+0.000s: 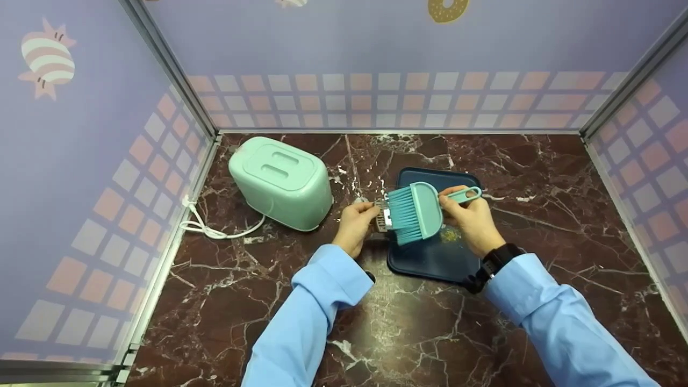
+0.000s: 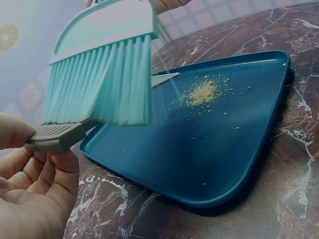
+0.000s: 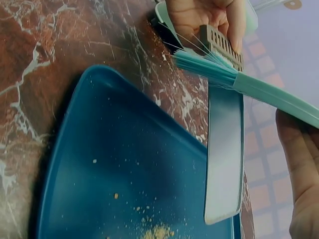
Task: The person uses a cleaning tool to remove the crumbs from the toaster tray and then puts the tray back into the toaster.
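Note:
My left hand (image 1: 355, 226) pinches the brown slotted end of a crumb tray (image 3: 224, 159), thumb on top and fingers beneath. The tray's flat pale plate slants down over a dark blue serving tray (image 1: 430, 263). In my right hand (image 1: 475, 223) is the handle of a mint-green brush (image 1: 428, 209). Its teal bristles lie against the crumb tray near the slotted end, some of them splayed. On the blue tray there is a small heap of yellowish crumbs (image 2: 203, 93), with loose specks scattered around it.
A mint-green toaster (image 1: 285, 183) with a closed lid stands at the left on the dark marbled table (image 1: 408, 328). Its white cord (image 1: 212, 233) lies looped beside the left wall. Patterned panels enclose the back and both sides.

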Demonstrator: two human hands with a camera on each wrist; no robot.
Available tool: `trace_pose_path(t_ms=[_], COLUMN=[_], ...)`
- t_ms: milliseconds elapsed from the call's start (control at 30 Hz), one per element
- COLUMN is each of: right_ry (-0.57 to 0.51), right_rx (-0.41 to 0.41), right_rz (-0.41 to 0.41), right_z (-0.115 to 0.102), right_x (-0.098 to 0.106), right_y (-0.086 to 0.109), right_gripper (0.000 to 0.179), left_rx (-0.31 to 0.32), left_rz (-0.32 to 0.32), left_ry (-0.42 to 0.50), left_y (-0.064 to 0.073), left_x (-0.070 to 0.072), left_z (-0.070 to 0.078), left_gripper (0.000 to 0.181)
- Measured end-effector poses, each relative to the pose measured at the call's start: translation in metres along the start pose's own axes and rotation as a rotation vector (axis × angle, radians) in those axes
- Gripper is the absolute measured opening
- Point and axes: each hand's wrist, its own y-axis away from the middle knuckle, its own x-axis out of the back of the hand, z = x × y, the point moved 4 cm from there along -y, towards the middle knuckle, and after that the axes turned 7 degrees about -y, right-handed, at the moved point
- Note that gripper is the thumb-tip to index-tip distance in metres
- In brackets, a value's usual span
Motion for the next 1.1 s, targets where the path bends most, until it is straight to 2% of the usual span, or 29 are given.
trace_pose_path(t_ms=[300, 467, 667, 933, 1100], right_ry=[0.053, 0.118, 0.206, 0.36, 0.385], right_rx=[-0.014, -0.005, 0.007, 0.018, 0.023], right_rz=[0.069, 0.11, 0.149, 0.17, 0.189], right_z=[0.003, 0.004, 0.001, -0.025, -0.03], right_x=[0.023, 0.039, 0.055, 0.06, 0.065], right_y=[-0.001, 0.0, 0.003, 0.016, 0.02], right_gripper=[0.037, 0.034, 0.036, 0.035, 0.035], left_rx=[-0.011, -0.005, -0.029, -0.022, -0.018], left_rz=[0.024, 0.027, 0.031, 0.014, 0.005], left_ry=[-0.031, -0.059, -0.095, -0.049, -0.023], left_y=[-0.002, -0.002, -0.002, -0.003, -0.002], left_x=[0.002, 0.004, 0.005, 0.006, 0.006], left_z=[0.001, 0.001, 0.003, 0.003, 0.003], left_gripper=[0.042, 0.044, 0.043, 0.041, 0.036])
